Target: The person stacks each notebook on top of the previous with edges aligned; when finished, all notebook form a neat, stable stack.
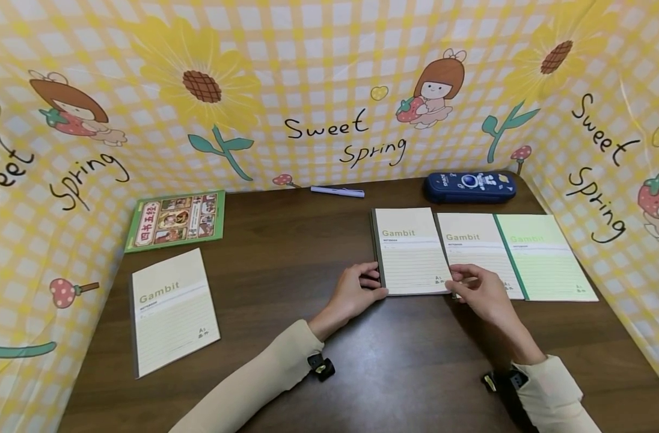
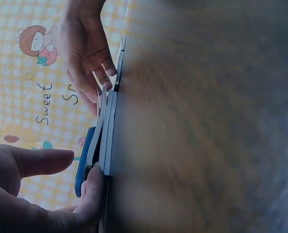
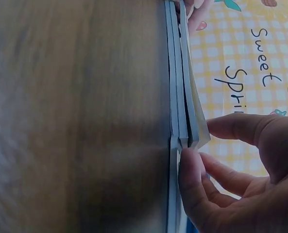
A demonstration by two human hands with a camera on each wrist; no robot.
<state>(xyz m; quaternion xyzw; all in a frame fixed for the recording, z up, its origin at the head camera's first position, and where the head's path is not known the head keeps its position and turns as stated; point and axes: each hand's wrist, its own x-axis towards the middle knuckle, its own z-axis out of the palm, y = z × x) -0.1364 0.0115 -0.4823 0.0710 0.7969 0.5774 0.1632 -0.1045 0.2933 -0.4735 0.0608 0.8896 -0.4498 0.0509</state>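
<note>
In the head view, a cream Gambit notebook (image 1: 410, 258) with a dark spine lies on top of a small stack. My left hand (image 1: 356, 290) is at the stack's left side, fingertips at the spine near the lower corner. The left wrist view has that thumb (image 2: 51, 161) raised apart, while a finger (image 2: 93, 194) touches the stack's edge. My right hand (image 1: 483, 291) pinches the top notebook's lower right corner, thumb above and a finger at its edge. In the right wrist view the top notebook (image 3: 190, 107) stands slightly raised from those below.
Right of the stack lie another cream notebook (image 1: 470, 240) and a green-spined one (image 1: 546, 258). A blue pencil case (image 1: 470, 187) and a lilac pen (image 1: 337, 192) lie at the back. On the left are a green-bordered book (image 1: 175, 219) and a tilted Gambit notebook (image 1: 172, 313).
</note>
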